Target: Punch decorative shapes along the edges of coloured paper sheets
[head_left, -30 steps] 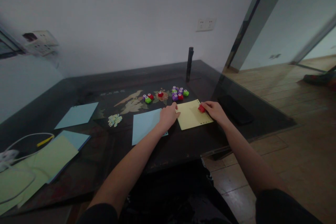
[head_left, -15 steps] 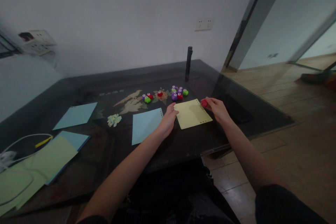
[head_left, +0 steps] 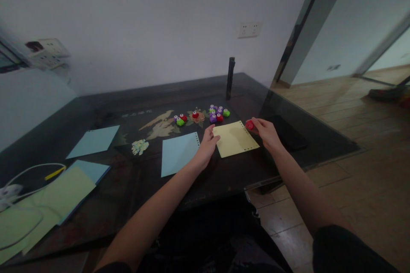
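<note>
A yellow sheet of paper lies in front of me, with rows of small holes near its right and lower edges. My left hand holds it by the left edge, thumb and fingers around that side. At the far right corner my right hand pinches a small red paper punch, partly hidden by the fingers. Whether its jaws are on the sheet, I cannot tell. Beside my left hand is a blue sheet with holes along its right edge. Small cut paper bits form a pile farther left.
Several red, green and purple toys with big eyes stand behind the sheets. A black upright post rises at the back. More sheets and a white cable lie left. A dark flat object is beyond my right hand.
My left thumb has shifted slightly at the yellow sheet's edge. The right hand and red punch stay almost in place at the corner.
</note>
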A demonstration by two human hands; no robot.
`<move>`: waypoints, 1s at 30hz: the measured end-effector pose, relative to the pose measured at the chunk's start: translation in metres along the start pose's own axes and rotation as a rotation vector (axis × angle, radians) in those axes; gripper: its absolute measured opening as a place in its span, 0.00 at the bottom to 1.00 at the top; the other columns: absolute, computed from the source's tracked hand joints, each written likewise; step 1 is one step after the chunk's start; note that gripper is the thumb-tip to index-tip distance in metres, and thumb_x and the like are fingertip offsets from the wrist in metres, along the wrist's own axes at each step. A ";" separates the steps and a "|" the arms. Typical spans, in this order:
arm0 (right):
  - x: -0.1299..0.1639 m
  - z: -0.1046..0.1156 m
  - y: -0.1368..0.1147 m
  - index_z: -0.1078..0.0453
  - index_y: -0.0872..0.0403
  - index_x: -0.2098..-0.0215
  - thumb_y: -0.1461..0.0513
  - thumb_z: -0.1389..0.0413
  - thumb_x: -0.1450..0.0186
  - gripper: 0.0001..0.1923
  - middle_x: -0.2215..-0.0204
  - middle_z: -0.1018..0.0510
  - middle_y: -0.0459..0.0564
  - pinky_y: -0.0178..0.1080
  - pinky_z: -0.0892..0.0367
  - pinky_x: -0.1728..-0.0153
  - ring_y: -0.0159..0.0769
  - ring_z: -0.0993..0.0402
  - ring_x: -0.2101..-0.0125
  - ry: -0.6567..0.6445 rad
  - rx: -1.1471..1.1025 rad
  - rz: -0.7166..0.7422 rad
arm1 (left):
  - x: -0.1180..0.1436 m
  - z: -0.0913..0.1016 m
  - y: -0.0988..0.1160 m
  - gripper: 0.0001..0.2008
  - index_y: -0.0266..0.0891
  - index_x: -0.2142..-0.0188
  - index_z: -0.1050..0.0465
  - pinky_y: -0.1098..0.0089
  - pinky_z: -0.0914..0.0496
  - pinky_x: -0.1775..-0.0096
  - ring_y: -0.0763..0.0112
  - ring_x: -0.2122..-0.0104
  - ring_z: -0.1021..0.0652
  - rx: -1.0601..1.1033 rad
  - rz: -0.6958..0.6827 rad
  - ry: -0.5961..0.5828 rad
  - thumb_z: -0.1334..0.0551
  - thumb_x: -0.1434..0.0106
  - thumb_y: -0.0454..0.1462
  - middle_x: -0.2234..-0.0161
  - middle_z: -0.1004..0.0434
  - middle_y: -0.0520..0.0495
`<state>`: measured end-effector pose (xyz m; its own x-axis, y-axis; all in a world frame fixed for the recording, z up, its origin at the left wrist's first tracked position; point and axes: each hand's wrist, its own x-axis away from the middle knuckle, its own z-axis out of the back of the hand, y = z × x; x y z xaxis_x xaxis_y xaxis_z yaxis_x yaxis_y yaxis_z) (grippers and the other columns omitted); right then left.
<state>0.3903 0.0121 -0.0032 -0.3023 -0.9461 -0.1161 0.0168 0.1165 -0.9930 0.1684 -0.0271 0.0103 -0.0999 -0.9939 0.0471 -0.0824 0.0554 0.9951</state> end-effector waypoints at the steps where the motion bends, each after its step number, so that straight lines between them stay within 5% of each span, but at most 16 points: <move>1: 0.001 -0.002 -0.003 0.25 0.56 0.71 0.48 0.39 0.46 0.19 0.71 0.21 0.52 0.36 0.28 0.68 0.35 0.25 0.70 0.000 -0.005 0.009 | -0.001 0.003 0.001 0.22 0.44 0.47 0.39 0.60 0.37 0.45 0.64 0.42 0.35 -0.065 -0.044 0.008 0.45 0.41 0.30 0.43 0.36 0.44; 6: 0.011 -0.039 -0.033 0.25 0.56 0.68 0.51 0.42 0.40 0.16 0.74 0.21 0.53 0.34 0.32 0.75 0.34 0.26 0.75 -0.191 -0.168 -0.084 | -0.001 0.023 0.017 0.13 0.41 0.58 0.29 0.59 0.34 0.49 0.64 0.53 0.27 -0.382 -0.421 -0.042 0.42 0.42 0.29 0.56 0.26 0.45; 13: 0.025 -0.119 -0.053 0.29 0.56 0.73 0.65 0.49 0.36 0.10 0.80 0.25 0.48 0.31 0.36 0.79 0.27 0.33 0.81 -0.386 -0.390 -0.355 | 0.001 0.044 0.026 0.06 0.39 0.64 0.28 0.64 0.31 0.55 0.68 0.61 0.25 -0.529 -0.799 0.175 0.40 0.41 0.29 0.64 0.24 0.48; 17: 0.029 -0.131 -0.040 0.28 0.58 0.73 0.66 0.50 0.36 0.11 0.81 0.28 0.47 0.31 0.40 0.81 0.26 0.35 0.82 -0.432 -0.425 -0.392 | -0.007 0.051 0.017 0.07 0.39 0.63 0.29 0.65 0.30 0.58 0.69 0.64 0.25 -0.544 -0.806 0.232 0.38 0.42 0.31 0.65 0.25 0.48; 30: 0.033 -0.129 -0.028 0.29 0.56 0.73 0.64 0.48 0.37 0.08 0.79 0.27 0.47 0.31 0.36 0.78 0.28 0.33 0.79 -0.478 -0.350 -0.320 | -0.015 0.055 0.004 0.07 0.38 0.63 0.29 0.64 0.29 0.58 0.68 0.65 0.24 -0.526 -0.689 0.162 0.36 0.43 0.33 0.66 0.25 0.47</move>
<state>0.2567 0.0163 0.0229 0.2153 -0.9707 0.1070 -0.3379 -0.1768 -0.9244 0.1147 -0.0067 0.0087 -0.0514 -0.7939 -0.6058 0.3983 -0.5726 0.7166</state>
